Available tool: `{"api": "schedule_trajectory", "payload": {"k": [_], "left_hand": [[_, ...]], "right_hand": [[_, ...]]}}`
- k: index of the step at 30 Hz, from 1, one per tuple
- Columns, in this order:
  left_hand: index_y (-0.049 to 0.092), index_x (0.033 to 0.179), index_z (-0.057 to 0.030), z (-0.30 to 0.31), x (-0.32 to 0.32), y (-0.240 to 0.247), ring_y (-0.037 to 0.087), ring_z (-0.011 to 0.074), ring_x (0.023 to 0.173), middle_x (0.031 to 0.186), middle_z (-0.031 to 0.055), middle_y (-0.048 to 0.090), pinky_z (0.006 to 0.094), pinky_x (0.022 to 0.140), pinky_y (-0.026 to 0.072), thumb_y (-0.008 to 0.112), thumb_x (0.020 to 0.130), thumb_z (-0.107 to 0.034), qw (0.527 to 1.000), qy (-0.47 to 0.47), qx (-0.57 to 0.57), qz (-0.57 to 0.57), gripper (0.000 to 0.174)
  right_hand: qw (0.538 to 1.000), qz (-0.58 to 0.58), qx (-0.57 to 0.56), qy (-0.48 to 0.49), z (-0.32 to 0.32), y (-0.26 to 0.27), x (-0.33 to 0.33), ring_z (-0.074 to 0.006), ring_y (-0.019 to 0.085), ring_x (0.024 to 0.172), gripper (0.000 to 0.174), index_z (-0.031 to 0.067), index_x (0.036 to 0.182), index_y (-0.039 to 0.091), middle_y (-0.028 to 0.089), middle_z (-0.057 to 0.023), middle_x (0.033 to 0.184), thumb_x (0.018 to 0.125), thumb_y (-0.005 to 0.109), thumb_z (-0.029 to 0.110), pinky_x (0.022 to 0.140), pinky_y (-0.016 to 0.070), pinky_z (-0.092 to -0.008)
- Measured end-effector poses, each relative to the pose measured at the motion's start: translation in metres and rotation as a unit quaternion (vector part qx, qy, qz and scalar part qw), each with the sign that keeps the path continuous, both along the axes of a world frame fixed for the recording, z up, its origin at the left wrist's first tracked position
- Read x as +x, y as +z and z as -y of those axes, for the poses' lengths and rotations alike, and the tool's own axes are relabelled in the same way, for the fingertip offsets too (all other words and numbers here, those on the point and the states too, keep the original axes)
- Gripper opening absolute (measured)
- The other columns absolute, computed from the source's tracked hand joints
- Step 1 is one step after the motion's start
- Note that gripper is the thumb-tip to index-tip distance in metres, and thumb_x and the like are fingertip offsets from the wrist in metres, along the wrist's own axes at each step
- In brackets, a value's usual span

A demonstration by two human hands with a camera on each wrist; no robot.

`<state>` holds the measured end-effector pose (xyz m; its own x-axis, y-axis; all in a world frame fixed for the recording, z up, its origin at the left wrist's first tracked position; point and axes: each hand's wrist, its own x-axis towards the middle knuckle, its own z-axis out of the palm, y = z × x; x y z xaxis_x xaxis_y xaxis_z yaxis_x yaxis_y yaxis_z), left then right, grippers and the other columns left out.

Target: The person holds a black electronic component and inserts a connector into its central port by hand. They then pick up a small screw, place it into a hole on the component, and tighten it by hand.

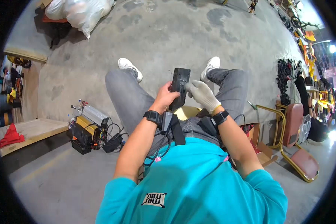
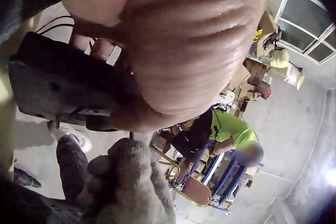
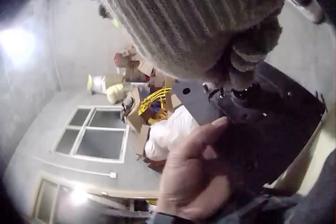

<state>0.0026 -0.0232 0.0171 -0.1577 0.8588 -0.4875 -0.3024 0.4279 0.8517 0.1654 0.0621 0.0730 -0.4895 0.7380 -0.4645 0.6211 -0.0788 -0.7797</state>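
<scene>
A black rectangular box (image 1: 181, 84) stands between the person's knees, its long side pointing away from the body. The bare left hand (image 1: 165, 98) grips its left edge near the lower end, thumb on the face. Beside it, the right hand (image 1: 201, 93) in a pale knitted glove has curled fingers at the box's right side. In the right wrist view the gloved hand (image 3: 205, 29) is at a small dark part with shiny bits on the box (image 3: 252, 145); its fingertips seem to pinch it, though the fingers partly hide it. The left hand (image 3: 194, 176) shows below.
Left on the floor lie a silver and gold device (image 1: 89, 121) with tangled cables and a wooden tray (image 1: 37, 128) with red cloth. At right are a folding chair (image 1: 304, 160) and an open carton (image 1: 263, 151). White bags (image 1: 86, 15) lie ahead. Another person (image 2: 231, 129) bends over in the background.
</scene>
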Motion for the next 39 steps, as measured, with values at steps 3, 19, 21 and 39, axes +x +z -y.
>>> {"api": "schedule_trajectory", "payload": {"k": [3, 19, 21, 39], "left_hand": [[0.054, 0.124, 0.0033, 0.0, 0.005, -0.011, 0.065, 0.0186, 0.089, 0.102, 0.0116, 0.067, 0.0322, 0.078, 0.0536, 0.067, 0.075, 0.0, 0.998, 0.015, 0.024, -0.05, 0.051], [0.053, 0.126, 0.0034, 0.0, 0.002, 0.001, 0.066, 0.0201, 0.087, 0.101, 0.0131, 0.067, 0.0332, 0.075, 0.0542, 0.066, 0.077, 0.001, 1.0, 0.009, -0.025, 0.009, 0.051], [0.051, 0.129, 0.0032, 0.001, 0.003, 0.002, 0.066, 0.0205, 0.089, 0.102, 0.0135, 0.067, 0.0328, 0.077, 0.0539, 0.067, 0.076, 0.0, 0.999, 0.01, -0.03, 0.006, 0.055], [0.054, 0.122, 0.0, -0.003, -0.006, -0.006, 0.065, 0.022, 0.096, 0.107, 0.012, 0.066, 0.0343, 0.085, 0.0526, 0.06, 0.08, 0.006, 0.993, 0.101, -0.056, 0.0, 0.043]], "right_hand": [[0.999, -0.018, 0.028, -0.033, 0.005, 0.0, -0.003, -0.0296, 0.068, 0.078, 0.033, -0.0024, 0.089, 0.066, 0.068, -0.0186, 0.079, 0.09, 0.06, 0.031, 0.071, 0.0497, -0.0377], [0.917, 0.028, 0.378, 0.126, 0.006, -0.022, 0.0, -0.0374, 0.064, 0.079, 0.013, 0.0038, 0.092, 0.06, 0.064, -0.0159, 0.084, 0.084, 0.068, 0.012, 0.067, 0.0504, -0.044], [0.917, 0.035, 0.375, 0.131, 0.006, -0.023, 0.0, -0.0372, 0.064, 0.077, 0.013, 0.0038, 0.091, 0.061, 0.064, -0.0165, 0.082, 0.085, 0.067, 0.014, 0.066, 0.0502, -0.0438], [0.999, -0.008, -0.016, -0.045, 0.002, -0.012, 0.01, -0.0167, 0.056, 0.057, 0.031, -0.0016, 0.096, 0.064, 0.059, -0.0086, 0.063, 0.088, 0.052, 0.026, 0.054, 0.0453, -0.0325]]}}
